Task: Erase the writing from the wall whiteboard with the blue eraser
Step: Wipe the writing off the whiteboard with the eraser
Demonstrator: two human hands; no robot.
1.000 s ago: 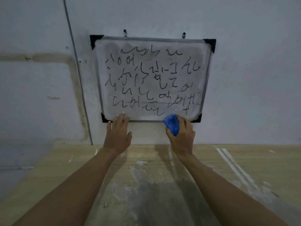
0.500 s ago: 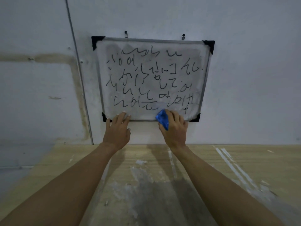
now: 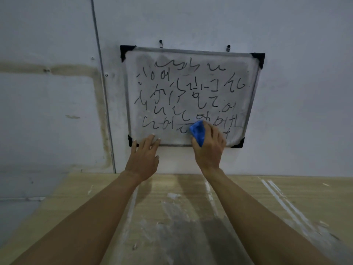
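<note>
The whiteboard (image 3: pixel 241 113) hung on the far wall (image 3: pixel 305 96) from two small hooks (image 3: pixel 161 43), its metal frame capped with black corner pieces (image 3: pixel 125 52). Black marker writing (image 3: pixel 164 76) covered it in four loose rows. The strokes resembled handwritten Korean letters, with shapes like "어" and "그" among them, but most were too scrawled to read as words. A grey smear clouded the upper part of the board.

The blue eraser (image 3: pixel 197 131) lay against the bottom row of writing, near the middle of the board and just above its lower edge. The right hand (image 3: pixel 210 149) gripped it, the fingers curled over its top and right side and the thumb tucked along its left. The left hand (image 3: pixel 143 158) rested at the board's lower left. Its fingers were straight and slightly spread, the fingertips touched the bottom frame, and the thumb reached toward the lower left corner piece. Both bare forearms stretched from the near edge toward the wall.

Below the board, a pale wooden tabletop (image 3: pixel 286 203) streaked with white smears met the wall. Left of the board, a thin vertical strip (image 3: pixel 103 96) ran down the wall, and a brownish stain (image 3: pixel 57 69) ran beside it.
</note>
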